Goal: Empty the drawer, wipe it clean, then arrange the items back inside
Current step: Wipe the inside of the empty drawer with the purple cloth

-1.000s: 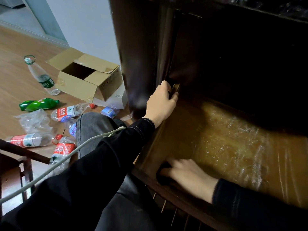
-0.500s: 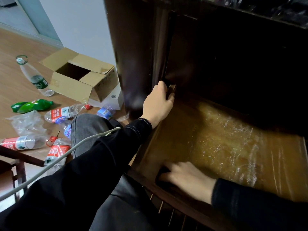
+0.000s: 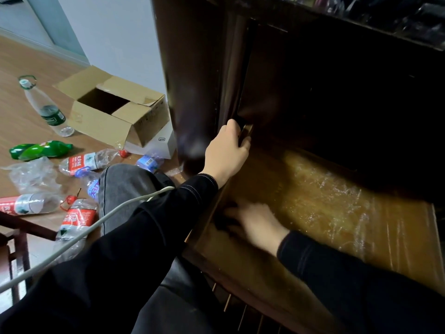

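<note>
The drawer [image 3: 325, 208] is glossy amber wood inside — streaked white. The bottles [image 3: 89, 161] are crinkled clear plastic; the box [image 3: 101, 124], matt cardboard.

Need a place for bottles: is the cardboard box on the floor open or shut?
Open: the cardboard box has its flaps spread, dark inside showing.

Home: wooden cabinet [image 3: 192, 80], littered floor [image 3: 21, 121]

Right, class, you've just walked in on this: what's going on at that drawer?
A person is wiping out an emptied drawer. The left hand grips the drawer's side wall by the cabinet, while the right hand, blurred, presses a dark cloth onto the drawer bottom near its front left corner. Plastic bottles lie on the floor beside an open cardboard box; nothing is back inside yet.
</note>
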A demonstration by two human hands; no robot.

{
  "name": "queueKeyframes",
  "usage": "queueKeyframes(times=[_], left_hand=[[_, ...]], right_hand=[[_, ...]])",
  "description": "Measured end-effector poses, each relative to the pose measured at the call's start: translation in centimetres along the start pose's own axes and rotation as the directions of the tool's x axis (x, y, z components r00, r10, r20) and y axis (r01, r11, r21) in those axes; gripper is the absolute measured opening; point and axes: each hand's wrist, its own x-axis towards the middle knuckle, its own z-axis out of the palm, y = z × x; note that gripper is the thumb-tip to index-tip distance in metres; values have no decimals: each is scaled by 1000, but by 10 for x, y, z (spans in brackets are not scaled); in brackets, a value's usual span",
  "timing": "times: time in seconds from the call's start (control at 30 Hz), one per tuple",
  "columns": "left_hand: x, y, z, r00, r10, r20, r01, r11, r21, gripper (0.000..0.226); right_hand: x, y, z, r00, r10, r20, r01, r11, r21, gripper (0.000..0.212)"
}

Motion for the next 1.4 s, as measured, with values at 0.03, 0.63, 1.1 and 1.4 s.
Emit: queueKeyframes(times=[0.03,0.63,1.1,1.4], left_hand=[[1,0,0,1000,-4,-3,4,1000,-1,25],[-1,3,-3,1000,-2,14,1,1000,25,24],[-8,4,-6,998,55,8,-56,995,81,27],[-50,31,-19,786,507,354,-615,578,537,32]], right_hand=[[16,10,-12,995,90,-34,-90,996,-10,37],[51,24,-27,924,371,-91,-377,925,-53,35],[38,59,-29,857,494,-148,-500,866,-2,40],[-47,25,-4,981,195,20,-194,978,-72,31]])
